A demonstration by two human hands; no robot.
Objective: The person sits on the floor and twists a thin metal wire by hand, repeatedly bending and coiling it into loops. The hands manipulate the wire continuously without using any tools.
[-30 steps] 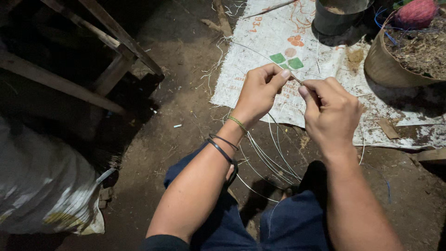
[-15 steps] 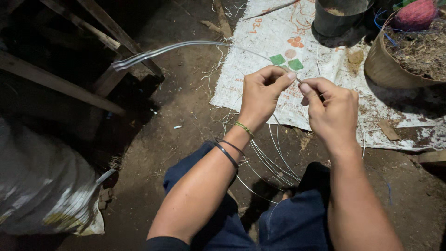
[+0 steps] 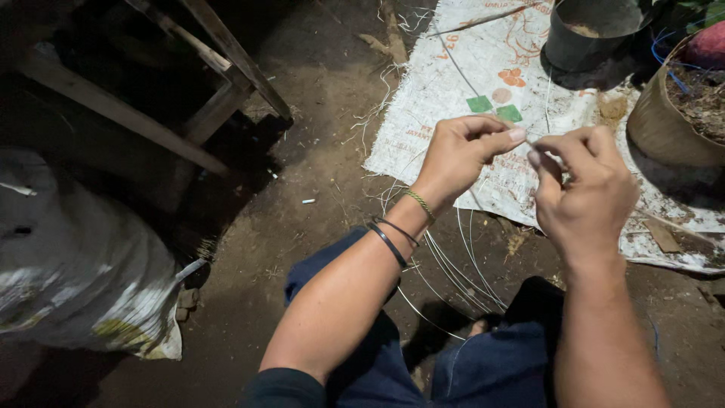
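The left hand (image 3: 461, 155) and right hand (image 3: 585, 193) meet close together above the printed woven sack (image 3: 453, 91), each pinching a thin pale strand (image 3: 468, 257) between thumb and forefinger. Between the two grips only a very short stretch shows, lying roughly left to right; the rest drops from the hands in loose loops toward the person's lap, nearer the left wrist.
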